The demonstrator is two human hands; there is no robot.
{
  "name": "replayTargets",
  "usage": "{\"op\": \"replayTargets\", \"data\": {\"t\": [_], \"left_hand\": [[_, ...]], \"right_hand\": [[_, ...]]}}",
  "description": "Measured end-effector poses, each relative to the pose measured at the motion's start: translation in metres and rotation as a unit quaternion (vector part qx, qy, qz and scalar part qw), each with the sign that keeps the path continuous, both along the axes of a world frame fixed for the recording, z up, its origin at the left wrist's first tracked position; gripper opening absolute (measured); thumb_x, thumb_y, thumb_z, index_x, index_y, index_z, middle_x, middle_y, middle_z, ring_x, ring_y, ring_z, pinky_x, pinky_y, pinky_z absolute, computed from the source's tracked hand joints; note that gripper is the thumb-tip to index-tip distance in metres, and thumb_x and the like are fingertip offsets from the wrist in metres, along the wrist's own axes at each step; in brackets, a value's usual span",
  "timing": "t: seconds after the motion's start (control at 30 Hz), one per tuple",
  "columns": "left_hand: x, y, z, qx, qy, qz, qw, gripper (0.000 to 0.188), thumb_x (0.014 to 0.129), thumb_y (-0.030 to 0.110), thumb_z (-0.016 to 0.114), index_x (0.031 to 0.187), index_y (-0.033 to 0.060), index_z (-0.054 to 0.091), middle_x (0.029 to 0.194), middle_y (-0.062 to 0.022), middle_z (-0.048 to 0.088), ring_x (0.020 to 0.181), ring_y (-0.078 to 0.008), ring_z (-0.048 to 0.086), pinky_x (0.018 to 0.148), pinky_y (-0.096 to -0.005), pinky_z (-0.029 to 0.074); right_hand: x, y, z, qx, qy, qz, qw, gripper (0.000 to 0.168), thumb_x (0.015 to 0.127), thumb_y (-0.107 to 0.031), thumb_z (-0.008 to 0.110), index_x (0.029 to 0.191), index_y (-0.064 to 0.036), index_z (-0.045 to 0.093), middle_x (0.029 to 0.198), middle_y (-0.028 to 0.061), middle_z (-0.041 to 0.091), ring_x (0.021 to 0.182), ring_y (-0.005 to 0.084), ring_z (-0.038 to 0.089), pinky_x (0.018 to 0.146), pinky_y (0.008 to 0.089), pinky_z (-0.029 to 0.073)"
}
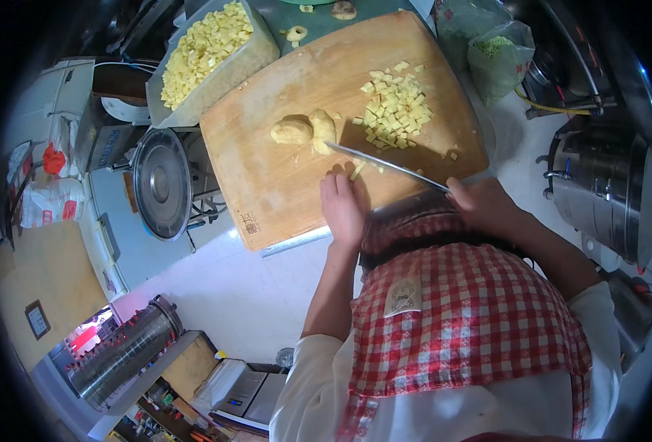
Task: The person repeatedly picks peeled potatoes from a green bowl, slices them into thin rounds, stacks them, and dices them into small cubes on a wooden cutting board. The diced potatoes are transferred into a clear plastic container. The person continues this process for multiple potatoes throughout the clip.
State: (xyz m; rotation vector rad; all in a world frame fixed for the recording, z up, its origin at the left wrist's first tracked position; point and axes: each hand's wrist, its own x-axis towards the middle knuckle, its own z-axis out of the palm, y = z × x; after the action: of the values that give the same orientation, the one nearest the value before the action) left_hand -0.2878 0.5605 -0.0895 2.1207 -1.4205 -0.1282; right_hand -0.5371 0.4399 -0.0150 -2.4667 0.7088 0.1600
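Observation:
My right hand (478, 204) grips the handle of a kitchen knife (387, 164). The blade slants up and left over a wooden cutting board (271, 188), its tip near a peeled piece of potato (322, 130). Another peeled potato (292, 132) lies against that piece on the left. Near the board's front edge, my left hand (343, 207) rests with bent fingers beside a thin potato strip (357, 170); whether the fingers hold anything is hidden. Beyond the blade, a heap of diced potato (397, 110) is spread on the right half of the board.
A translucent plastic tub (221, 83) full of diced potato stands at the board's back left. Peel scraps (296, 34) lie behind the board. Back right, a plastic bag (500, 61) holds chopped greens. A round metal lid (162, 184) is left; a steel pot (597, 188) is right.

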Motion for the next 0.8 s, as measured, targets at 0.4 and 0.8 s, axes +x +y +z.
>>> {"op": "replayTargets", "data": {"t": [0.4,0.8], "left_hand": [[-0.012,-0.020,-0.001,-0.079,0.049,-0.032,0.995,0.066,0.078,0.025,0.077,0.130,-0.0023,0.047,0.123,-0.0245,0.052,0.113,-0.0394,0.050,0.096,-0.0457,0.042],[-0.007,-0.148,-0.012,-0.065,-0.035,-0.130,0.989,0.109,0.062,0.058,0.082,0.146,0.0060,0.033,0.150,-0.0314,0.023,0.136,-0.0534,0.024,0.109,-0.0578,0.029]], "right_hand": [[-0.030,-0.027,-0.010,0.010,-0.026,-0.075,0.997,0.019,0.096,-0.020,0.052,0.101,-0.001,0.052,0.066,0.0175,0.061,0.057,0.0337,0.062,0.053,0.0452,0.047],[-0.023,-0.061,-0.088,0.304,-0.138,-0.338,0.880,0.031,0.097,-0.033,0.056,0.098,-0.003,0.060,0.071,0.0034,0.057,0.053,0.0146,0.053,0.054,0.0353,0.047]]}}
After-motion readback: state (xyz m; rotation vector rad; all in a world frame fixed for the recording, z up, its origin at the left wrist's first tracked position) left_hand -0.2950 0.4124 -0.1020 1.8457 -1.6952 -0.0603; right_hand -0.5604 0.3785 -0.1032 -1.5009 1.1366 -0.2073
